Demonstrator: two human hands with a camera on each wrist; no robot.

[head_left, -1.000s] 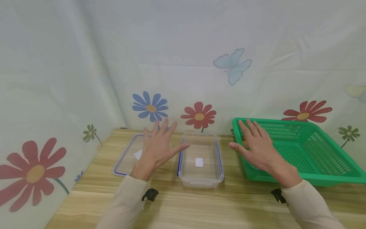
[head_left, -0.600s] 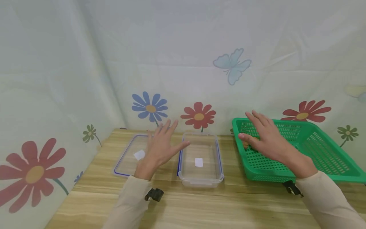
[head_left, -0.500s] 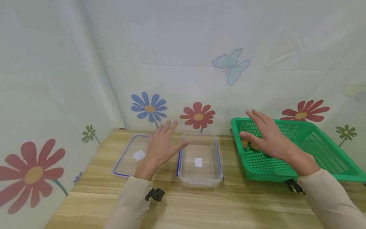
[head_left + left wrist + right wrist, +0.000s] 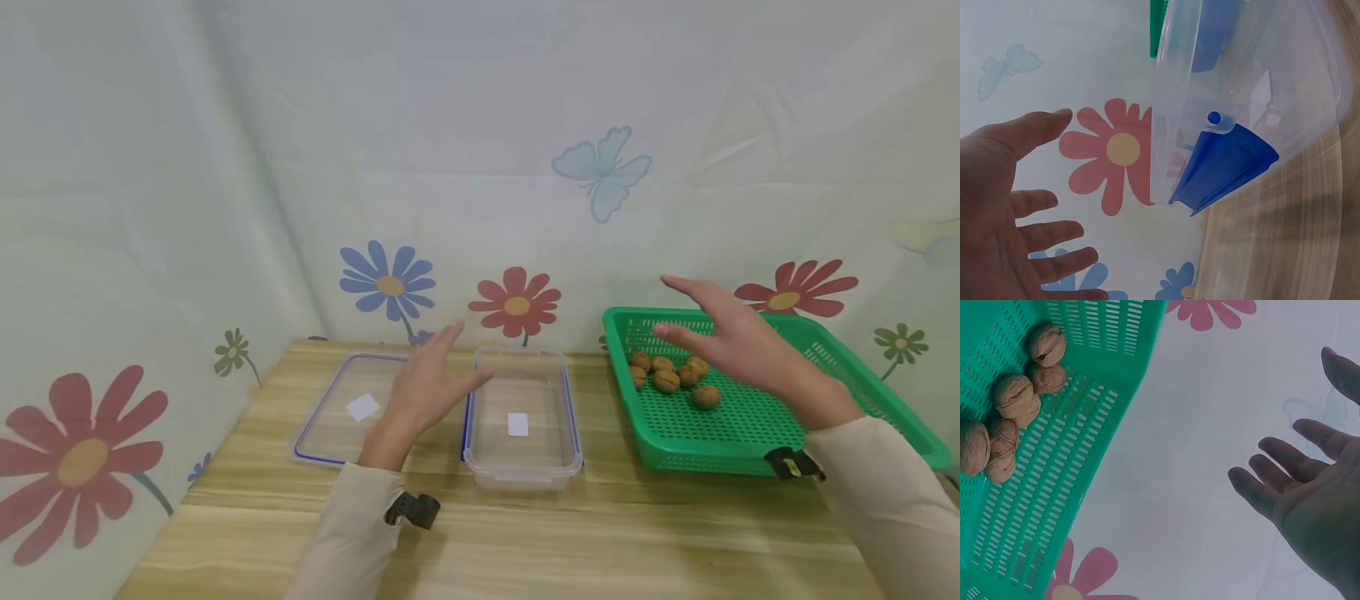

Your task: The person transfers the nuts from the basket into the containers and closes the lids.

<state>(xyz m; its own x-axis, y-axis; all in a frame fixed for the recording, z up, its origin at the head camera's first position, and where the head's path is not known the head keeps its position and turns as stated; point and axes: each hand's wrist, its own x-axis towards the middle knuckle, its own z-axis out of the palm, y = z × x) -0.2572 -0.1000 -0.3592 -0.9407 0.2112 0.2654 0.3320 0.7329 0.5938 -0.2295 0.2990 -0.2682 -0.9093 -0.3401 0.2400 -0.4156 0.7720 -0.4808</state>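
Note:
In the head view my left hand hovers between a blue-edged lid and a clear plastic food container, fingers spread and holding nothing. The left wrist view shows the container's blue side clasp hanging down beside that hand. My right hand is raised over a green plastic basket, its fingers extended and nothing in them. Several walnuts lie together in the basket's left part. From the right wrist, the walnuts appear whole, in their shells.
A wooden table bears everything, its back edge against a flower-printed curtain. One white label shows on the lid and another white label in the container. The basket's raised wall surrounds the walnuts.
My right hand has moved right and turned edge-on, uncovering the walnuts in the basket. The left hand has turned slightly and stays beside the container. The view has shifted a little.

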